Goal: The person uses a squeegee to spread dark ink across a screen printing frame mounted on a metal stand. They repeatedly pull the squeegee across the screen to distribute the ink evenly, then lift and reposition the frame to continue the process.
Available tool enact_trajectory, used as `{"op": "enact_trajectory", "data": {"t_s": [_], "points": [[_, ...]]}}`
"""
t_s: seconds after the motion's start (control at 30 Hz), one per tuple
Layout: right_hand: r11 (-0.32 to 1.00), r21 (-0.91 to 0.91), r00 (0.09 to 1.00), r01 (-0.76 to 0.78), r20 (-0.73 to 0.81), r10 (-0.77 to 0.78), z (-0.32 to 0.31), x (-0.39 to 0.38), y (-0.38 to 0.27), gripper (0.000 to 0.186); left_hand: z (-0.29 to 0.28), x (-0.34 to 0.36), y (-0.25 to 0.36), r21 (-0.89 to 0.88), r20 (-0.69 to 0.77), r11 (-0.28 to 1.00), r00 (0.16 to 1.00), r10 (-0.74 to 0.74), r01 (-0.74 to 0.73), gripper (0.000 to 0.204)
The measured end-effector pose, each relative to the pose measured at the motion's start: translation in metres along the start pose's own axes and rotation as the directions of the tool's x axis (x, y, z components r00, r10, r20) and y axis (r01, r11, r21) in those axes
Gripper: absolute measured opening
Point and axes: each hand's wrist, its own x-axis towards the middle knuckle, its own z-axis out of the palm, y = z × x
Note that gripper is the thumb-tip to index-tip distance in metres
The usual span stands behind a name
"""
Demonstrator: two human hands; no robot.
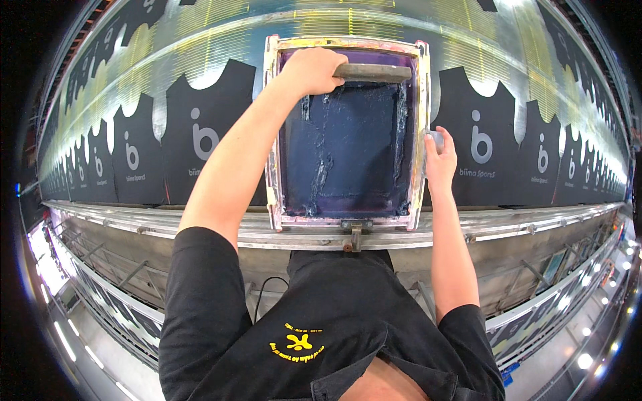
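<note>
A screen-printing frame (pixel 422 180) with pale, ink-smeared edges lies in front of me, its dark mesh (pixel 354 147) streaked with black ink. Near the far end of the mesh, my left hand (pixel 314 70) is closed round the left end of a squeegee (pixel 378 73), which lies crosswise inside the frame. My right hand (pixel 441 157) is at the frame's right side, thumb and fingers closed on a small grey piece (pixel 437 139) against that edge. Whether that piece belongs to the frame I cannot tell.
Black cut garment panels (pixel 212 110) with grey prints lie in a row along the long table, more panels (pixel 476 127) to the right. A metal rail (pixel 508 220) runs along the near edge, with a metal bracket (pixel 352 235) at the frame's near side. Another rack stands behind me.
</note>
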Motion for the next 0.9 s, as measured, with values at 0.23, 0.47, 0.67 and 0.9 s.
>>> {"op": "enact_trajectory", "data": {"t_s": [0.23,0.47,0.67,0.9], "points": [[0.618,-0.136,0.628,0.774,0.286,-0.724,0.038,0.081,-0.166,0.056,-0.008,-0.005,-0.015,0.113,0.107,0.984,0.983,-0.15,0.138,0.042],[0.521,-0.461,0.683,0.719,0.607,-0.406,0.08,0.082,-0.168,0.048,0.003,-0.016,-0.003,0.128,-0.004,0.984,0.993,-0.121,0.121,0.043],[0.474,-0.334,0.569,0.815,0.618,-0.542,0.038,-0.025,-0.095,0.041,0.044,-0.123,0.074,0.019,0.071,0.988,0.985,-0.155,0.154,0.037],[0.498,-0.263,0.556,0.826,0.527,-0.643,-0.013,-0.156,-0.018,0.045,0.106,-0.244,0.148,-0.049,0.048,0.981,0.982,-0.184,0.187,0.044]]}}
